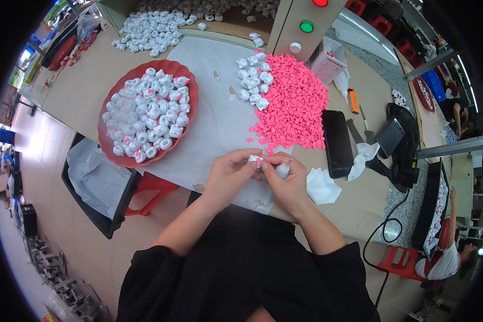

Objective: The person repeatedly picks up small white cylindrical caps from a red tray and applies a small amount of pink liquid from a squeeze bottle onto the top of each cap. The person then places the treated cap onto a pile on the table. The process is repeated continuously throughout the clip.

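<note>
My left hand (226, 174) pinches a small white rounded piece (254, 158) near the table's front edge. A tiny pink piece (259, 161) sits against it, at the fingertips of my right hand (292, 188). Those right fingers are closed, and a second white rounded piece (283, 170) is tucked in them. Just beyond my hands spreads a heap of small pink pieces (298, 102). Along its left side lies a cluster of white rounded pieces (249, 83). How the pink and white pieces join is partly hidden by my fingertips.
A scalloped red bowl (103, 126) at left holds many white pieces, some showing pink. More white pieces (150, 29) lie at the back. On the right are a black phone (337, 145), an orange lighter (353, 101), white tissue (322, 187) and a cable (394, 220).
</note>
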